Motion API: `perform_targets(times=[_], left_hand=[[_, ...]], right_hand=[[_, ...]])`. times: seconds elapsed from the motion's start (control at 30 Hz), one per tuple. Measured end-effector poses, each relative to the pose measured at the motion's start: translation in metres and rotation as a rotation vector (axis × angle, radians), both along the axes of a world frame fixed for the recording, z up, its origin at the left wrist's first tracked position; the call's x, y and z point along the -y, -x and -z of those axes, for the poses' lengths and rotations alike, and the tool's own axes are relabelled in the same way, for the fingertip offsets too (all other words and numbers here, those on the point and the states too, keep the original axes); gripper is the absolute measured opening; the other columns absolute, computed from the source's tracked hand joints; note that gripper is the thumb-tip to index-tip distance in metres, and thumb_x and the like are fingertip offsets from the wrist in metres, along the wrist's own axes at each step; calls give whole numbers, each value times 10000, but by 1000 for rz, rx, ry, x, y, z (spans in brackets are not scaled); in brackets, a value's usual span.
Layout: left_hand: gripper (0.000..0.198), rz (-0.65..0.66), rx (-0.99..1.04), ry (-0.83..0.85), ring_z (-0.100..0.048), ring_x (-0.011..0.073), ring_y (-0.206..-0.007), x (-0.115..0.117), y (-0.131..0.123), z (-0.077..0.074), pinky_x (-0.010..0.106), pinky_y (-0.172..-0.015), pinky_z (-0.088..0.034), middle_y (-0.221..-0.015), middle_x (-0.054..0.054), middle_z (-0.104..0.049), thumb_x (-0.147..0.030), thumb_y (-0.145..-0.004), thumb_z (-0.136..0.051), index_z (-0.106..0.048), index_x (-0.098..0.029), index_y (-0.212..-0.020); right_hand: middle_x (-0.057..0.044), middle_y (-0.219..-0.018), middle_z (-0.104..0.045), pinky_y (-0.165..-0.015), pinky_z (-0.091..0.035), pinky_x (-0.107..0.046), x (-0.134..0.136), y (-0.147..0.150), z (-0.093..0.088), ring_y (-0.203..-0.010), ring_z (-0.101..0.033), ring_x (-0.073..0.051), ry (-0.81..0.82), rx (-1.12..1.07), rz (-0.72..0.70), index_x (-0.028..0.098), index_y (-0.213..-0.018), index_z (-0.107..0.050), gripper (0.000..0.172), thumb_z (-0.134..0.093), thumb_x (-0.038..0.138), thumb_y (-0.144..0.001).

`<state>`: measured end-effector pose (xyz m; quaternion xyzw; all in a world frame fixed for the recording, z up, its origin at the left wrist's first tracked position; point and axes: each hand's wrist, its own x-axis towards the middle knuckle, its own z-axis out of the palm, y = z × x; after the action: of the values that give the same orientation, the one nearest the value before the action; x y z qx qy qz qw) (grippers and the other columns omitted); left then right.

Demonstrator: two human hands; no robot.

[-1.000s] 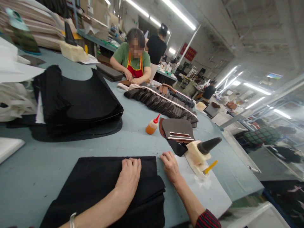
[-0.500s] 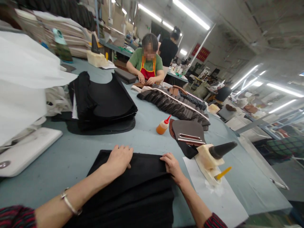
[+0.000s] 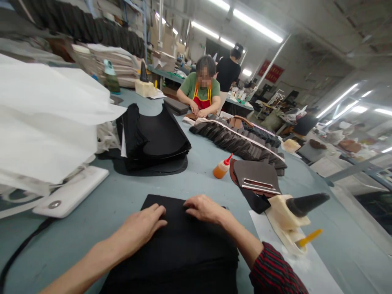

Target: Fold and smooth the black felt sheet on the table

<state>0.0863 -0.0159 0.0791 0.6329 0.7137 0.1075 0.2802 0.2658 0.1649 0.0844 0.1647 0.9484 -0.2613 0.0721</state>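
Pressing flat on the black fabric stack (image 3: 180, 249), both hands now sit closer together than half a second ago: right hand (image 3: 203, 208) has slid in from the stack's right corner toward the middle, left hand (image 3: 139, 226) just beside it. Both open, palms down, gripping nothing. Stack lies under them on the blue-grey table (image 3: 92, 212); orange glue bottle (image 3: 221, 168) well beyond

Matt black cloth (image 3: 183, 249); glossy orange plastic bottle (image 3: 221, 169).
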Motion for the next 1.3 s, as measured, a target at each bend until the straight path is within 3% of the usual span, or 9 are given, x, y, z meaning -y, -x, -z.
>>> perform_targets(times=[0.17, 0.37, 0.63, 0.73, 0.8, 0.9, 1.03, 1.13, 1.3], left_hand=[[339, -189, -374, -201, -570, 264, -1004, 2, 15, 43, 395, -836, -447, -1117, 124, -583, -231, -910, -398, -531, -149, -1210], [283, -87, -488, -199, -577, 245, -840, 4, 20, 35, 386, -741, -419, -920, 78, -618, -106, -895, -338, -610, -181, -900], [402, -8, -739, -222, -603, 276, -793, 4, 2, 29, 403, -708, -416, -847, 114, -645, 28, -809, -283, -640, -152, -858], [382, -99, -643, -154, -629, 282, -783, 16, -3, 24, 429, -732, -420, -841, 115, -664, -28, -858, -263, -619, -149, -927], [291, -208, -471, -85, -652, 297, -799, 19, -1, 23, 458, -766, -424, -836, 116, -681, -164, -915, -299, -580, -147, -988], [307, -357, 29, -81, -664, 283, -914, 9, 8, 27, 432, -820, -456, -965, 93, -688, -358, -849, -517, -472, -184, -1099], [489, -462, 593, -340, -633, 180, -1007, -14, 23, 39, 354, -920, -467, -1085, 35, -639, -297, -775, -588, -359, -244, -1204], [396, -463, 721, -425, -639, 144, -930, -23, 34, 48, 345, -924, -478, -940, 5, -639, -266, -794, -548, -397, -224, -1157], [307, -473, 657, -411, -636, 157, -936, -25, 54, 59, 357, -886, -519, -971, 49, -641, -281, -804, -536, -490, -181, -1090]], right_hand=[[-81, -910, -709, -657, -458, -277, 21, -11, -6, -824, -658, -217, -162, 341, -127, 175, -937, -670, 157, -645, 285, -828], [-91, -944, -674, -704, -480, -282, 32, -74, -15, -834, -656, -205, -182, 337, 20, 167, -909, -630, 138, -497, 201, -893], [-47, -953, -650, -745, -483, -282, 51, 19, 12, -857, -608, -182, -100, -44, -183, 188, -1009, -611, 155, -587, 202, -857], [-123, -1105, -591, -807, -477, -376, 51, 40, 38, -978, -547, -243, -295, -299, -15, 153, -1137, -559, 322, -632, 289, -855], [-129, -1117, -581, -840, -456, -419, 49, 40, 52, -1016, -523, -256, -343, -448, 17, 164, -1047, -585, 219, -618, 288, -870], [-75, -958, -611, -816, -451, -391, 43, 34, 65, -900, -553, -203, -235, -604, -55, 178, -852, -565, 143, -594, 312, -894], [-101, -961, -611, -793, -473, -411, 39, 35, 69, -883, -558, -231, -226, -670, 130, 151, -1063, -539, 405, -673, 447, -821], [-153, -1146, -590, -885, -465, -437, 39, 40, 70, -1046, -541, -267, -220, -673, 138, 147, -1297, -442, 603, -685, 422, -818], [-104, -966, -653, -819, -473, -392, 36, 42, 78, -884, -593, -227, -234, -631, 234, 151, -1215, -536, 397, -621, 354, -884]])
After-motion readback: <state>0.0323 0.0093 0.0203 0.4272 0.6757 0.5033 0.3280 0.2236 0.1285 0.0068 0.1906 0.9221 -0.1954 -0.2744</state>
